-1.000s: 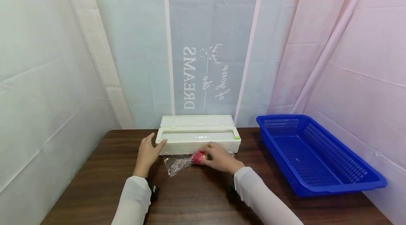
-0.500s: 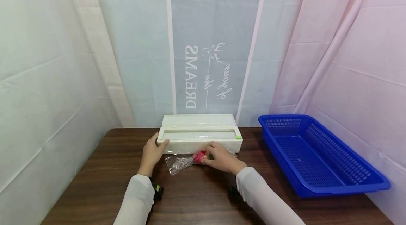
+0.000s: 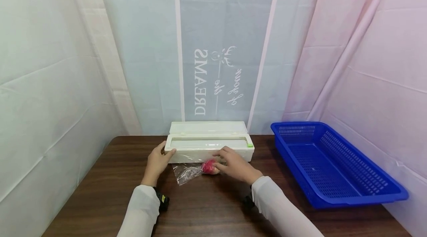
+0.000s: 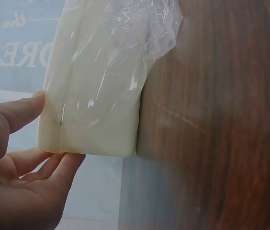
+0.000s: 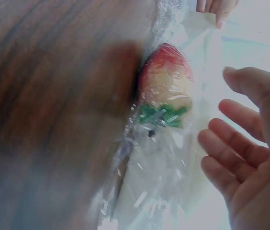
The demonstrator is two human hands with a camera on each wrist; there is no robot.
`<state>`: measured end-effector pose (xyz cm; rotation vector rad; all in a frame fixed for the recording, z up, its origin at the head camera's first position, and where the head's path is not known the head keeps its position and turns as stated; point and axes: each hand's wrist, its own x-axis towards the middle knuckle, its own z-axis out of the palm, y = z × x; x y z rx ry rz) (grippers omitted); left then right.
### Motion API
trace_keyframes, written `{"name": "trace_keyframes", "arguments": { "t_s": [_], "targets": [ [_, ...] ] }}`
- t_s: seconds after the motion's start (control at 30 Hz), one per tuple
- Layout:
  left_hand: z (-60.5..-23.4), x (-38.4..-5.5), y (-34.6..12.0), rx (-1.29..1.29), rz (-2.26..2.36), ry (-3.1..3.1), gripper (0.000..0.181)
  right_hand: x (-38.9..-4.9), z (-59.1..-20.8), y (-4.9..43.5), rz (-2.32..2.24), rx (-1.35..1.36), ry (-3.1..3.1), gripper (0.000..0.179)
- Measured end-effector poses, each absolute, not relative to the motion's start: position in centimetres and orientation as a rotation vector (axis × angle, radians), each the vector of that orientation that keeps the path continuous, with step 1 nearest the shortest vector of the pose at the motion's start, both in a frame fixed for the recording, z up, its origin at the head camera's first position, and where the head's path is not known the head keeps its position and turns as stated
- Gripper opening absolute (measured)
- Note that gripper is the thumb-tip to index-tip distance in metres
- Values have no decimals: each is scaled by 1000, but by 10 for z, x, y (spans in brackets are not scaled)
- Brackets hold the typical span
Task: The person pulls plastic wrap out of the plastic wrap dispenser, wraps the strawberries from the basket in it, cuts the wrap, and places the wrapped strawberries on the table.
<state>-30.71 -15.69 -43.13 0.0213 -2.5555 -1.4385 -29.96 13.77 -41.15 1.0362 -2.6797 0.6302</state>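
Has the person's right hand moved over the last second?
Yes, slightly: against the white box in the head view, the right hand has shifted up and to the right, easing off the wrapped fruit.

Smooth white oblong plastic box point(image 3: 193, 156) here, and glossy, crinkled clear plastic film point(image 3: 187, 174) before it! Brown wood-grain table point(image 3: 200, 207) beneath it, shiny blue perforated plastic basket point(image 3: 360, 200) right of it.

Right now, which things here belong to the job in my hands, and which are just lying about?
Part of the job:
white box, held by your left hand
red-and-yellow fruit under clear film, near your right hand

Apparently just lying about:
blue basket, untouched
printed backdrop, hanging behind
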Motion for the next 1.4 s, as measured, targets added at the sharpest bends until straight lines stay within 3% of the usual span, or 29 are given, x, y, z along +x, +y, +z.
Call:
{"name": "trace_keyframes", "arguments": {
  "t_s": [0.27, 0.53, 0.83, 1.1, 1.4],
  "targets": [
    [-433, -307, -158, 40, -1424, -2563, 70, -304, -396, 145, 702, 942, -2524, 28],
    [-431, -307, -156, 42, -1441, -2566, 70, -314, -385, 166, 555, 655, -2385, 26],
    [-429, -308, -157, 56, -1437, -2563, 69, -331, -390, 212, 469, 395, -2678, 47],
    [-429, -307, -158, 52, -1473, -2555, 69, -335, -390, 224, 501, 409, -2765, 50],
    [-431, -306, -159, 47, -1472, -2567, 70, -336, -393, 226, 542, 452, -2773, 39]
  ]
}}
